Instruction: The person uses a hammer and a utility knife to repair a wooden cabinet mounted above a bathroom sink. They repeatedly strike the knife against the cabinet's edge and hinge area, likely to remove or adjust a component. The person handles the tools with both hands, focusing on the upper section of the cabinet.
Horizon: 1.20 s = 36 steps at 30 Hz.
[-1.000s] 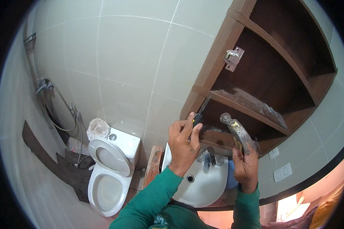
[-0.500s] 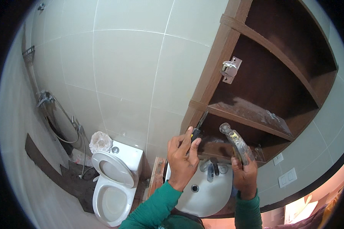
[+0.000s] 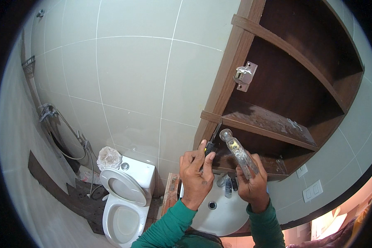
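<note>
My left hand (image 3: 196, 175) is closed on a dark screwdriver (image 3: 213, 139) whose tip points up at the lower left corner of the brown wooden wall cabinet (image 3: 252, 111). My right hand (image 3: 252, 186) grips a clear, dusty elongated piece with a rounded top (image 3: 237, 152), held upright just right of the screwdriver and in front of the cabinet's bottom shelf. A metal hinge (image 3: 244, 76) is fixed on the cabinet's inner left side, higher up. Both green sleeves come up from the lower edge.
A white washbasin (image 3: 219, 215) with a tap (image 3: 228, 184) lies below my hands. A white toilet (image 3: 124, 198) with its seat down stands at lower left, a crumpled bag (image 3: 108, 157) on its tank. A hose sprayer (image 3: 58, 124) hangs on the tiled wall. Wall sockets (image 3: 312, 190) sit at right.
The view has tilted so that my hands sit lower in the picture and more of the cabinet shows. Both hands keep their grips, close to the cabinet's lower left corner.
</note>
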### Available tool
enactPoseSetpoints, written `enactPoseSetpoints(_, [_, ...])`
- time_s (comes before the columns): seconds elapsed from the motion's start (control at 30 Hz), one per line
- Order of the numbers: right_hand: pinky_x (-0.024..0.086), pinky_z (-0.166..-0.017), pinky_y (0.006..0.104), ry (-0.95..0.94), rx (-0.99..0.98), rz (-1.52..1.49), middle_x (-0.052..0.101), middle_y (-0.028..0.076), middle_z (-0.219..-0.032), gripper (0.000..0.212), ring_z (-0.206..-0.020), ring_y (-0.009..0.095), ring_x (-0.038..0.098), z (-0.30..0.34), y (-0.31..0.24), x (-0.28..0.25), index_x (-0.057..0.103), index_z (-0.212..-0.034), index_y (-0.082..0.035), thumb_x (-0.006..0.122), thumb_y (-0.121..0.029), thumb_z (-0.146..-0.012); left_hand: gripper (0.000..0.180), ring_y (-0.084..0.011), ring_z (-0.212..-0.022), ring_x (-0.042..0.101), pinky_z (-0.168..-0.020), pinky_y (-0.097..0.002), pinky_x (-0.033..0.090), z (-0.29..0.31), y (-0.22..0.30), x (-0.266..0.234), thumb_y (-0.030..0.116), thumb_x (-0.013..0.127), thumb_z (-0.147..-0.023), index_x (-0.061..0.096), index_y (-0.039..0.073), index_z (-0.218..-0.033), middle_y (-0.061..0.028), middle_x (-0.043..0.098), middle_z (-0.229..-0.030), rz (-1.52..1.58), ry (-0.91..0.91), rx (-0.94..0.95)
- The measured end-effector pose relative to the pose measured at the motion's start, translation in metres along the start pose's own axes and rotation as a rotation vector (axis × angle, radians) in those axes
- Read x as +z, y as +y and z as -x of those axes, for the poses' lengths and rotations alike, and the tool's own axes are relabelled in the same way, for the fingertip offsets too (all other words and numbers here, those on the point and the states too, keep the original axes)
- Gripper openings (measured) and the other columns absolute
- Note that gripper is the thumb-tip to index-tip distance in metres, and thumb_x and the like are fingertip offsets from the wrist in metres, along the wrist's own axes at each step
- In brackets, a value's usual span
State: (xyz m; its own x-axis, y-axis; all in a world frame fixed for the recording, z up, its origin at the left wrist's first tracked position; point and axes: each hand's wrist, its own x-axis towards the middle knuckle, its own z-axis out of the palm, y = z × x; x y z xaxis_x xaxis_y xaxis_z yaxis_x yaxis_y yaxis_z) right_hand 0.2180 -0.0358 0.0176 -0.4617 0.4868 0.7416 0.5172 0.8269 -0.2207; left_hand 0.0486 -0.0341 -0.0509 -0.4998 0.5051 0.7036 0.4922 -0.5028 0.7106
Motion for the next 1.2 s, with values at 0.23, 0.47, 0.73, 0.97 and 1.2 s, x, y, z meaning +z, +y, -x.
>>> enactPoseSetpoints(0.23, [0.059, -0.087, 0.0408, 0.042, -0.055, 0.053, 0.066, 0.022, -0.114, 0.069, -0.098, 0.036, 0.071, -0.004, 0.002, 0.003, 0.058, -0.151, -0.002, 0.073, 0.009, -0.085, 0.039, -0.0231, -0.084, 0.061, -0.077, -0.0344, 0.052, -0.001, -0.001, 0.002, 0.007, 0.077, -0.099, 0.073, 0.0, -0.137, -0.0122, 0.069, -0.092, 0.01, 0.009, 0.019])
enactPoseSetpoints(0.47, [0.061, -0.08, 0.0434, 0.008, -0.039, 0.144, 0.064, 0.02, -0.108, 0.076, -0.091, 0.038, 0.072, -0.011, -0.006, 0.006, 0.057, -0.153, -0.003, 0.075, 0.011, -0.081, 0.043, -0.0246, -0.088, 0.057, -0.082, -0.038, 0.049, 0.004, -0.003, 0.003, 0.011, 0.077, -0.099, 0.072, 0.005, -0.141, -0.0099, 0.066, -0.095, 0.071, -0.014, -0.054])
enactPoseSetpoints(0.73, [0.062, -0.078, 0.0432, -0.025, -0.041, 0.179, 0.063, 0.02, -0.106, 0.081, -0.09, 0.037, 0.073, -0.012, -0.012, 0.006, 0.055, -0.155, -0.003, 0.074, 0.011, -0.077, 0.043, -0.0246, -0.087, 0.063, -0.08, -0.0352, 0.054, 0.0, -0.003, 0.0, -0.001, 0.069, -0.098, 0.07, -0.001, -0.141, -0.0148, 0.069, -0.095, 0.036, -0.017, 0.017])
enactPoseSetpoints(0.97, [0.061, -0.081, 0.0445, -0.01, -0.051, 0.183, 0.063, 0.02, -0.108, 0.08, -0.091, 0.039, 0.072, -0.014, -0.016, 0.006, 0.053, -0.155, -0.002, 0.073, 0.009, -0.078, 0.042, -0.0265, -0.089, 0.06, -0.083, -0.0382, 0.051, -0.001, -0.003, -0.003, 0.006, 0.073, -0.099, 0.071, 0.001, -0.14, -0.0133, 0.068, -0.098, 0.062, -0.033, -0.001])
enactPoseSetpoints(1.2, [0.059, -0.078, 0.0459, -0.015, -0.042, 0.19, 0.064, 0.02, -0.109, 0.077, -0.091, 0.04, 0.07, -0.012, -0.012, 0.006, 0.052, -0.156, -0.003, 0.074, 0.003, -0.082, 0.048, -0.0269, -0.092, 0.064, -0.084, -0.0365, 0.054, -0.001, -0.005, -0.002, -0.003, 0.072, -0.092, 0.069, -0.004, -0.141, -0.015, 0.069, -0.102, 0.029, -0.054, -0.004])
